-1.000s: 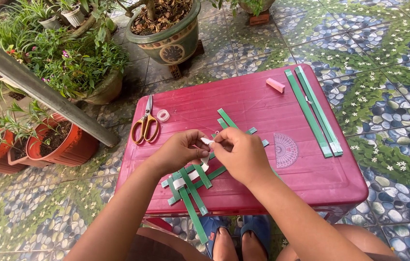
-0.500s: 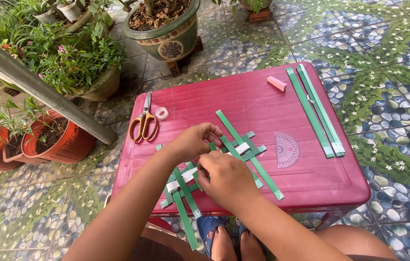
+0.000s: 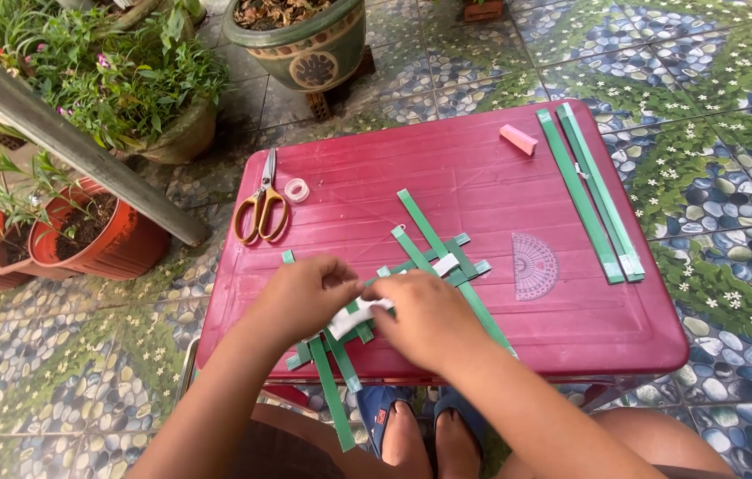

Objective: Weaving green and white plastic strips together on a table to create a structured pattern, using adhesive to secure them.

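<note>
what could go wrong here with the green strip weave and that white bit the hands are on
The woven green strips hang past the near edge of the red table, so a nudge might drag them off. Both the left hand and right hand pinch the white piece; pulling unevenly may shift the crossings.

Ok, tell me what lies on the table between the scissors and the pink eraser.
In the head view, a small roll of clear tape sits just right of the scissors; from there to the pink eraser shows only bare red table.
</note>
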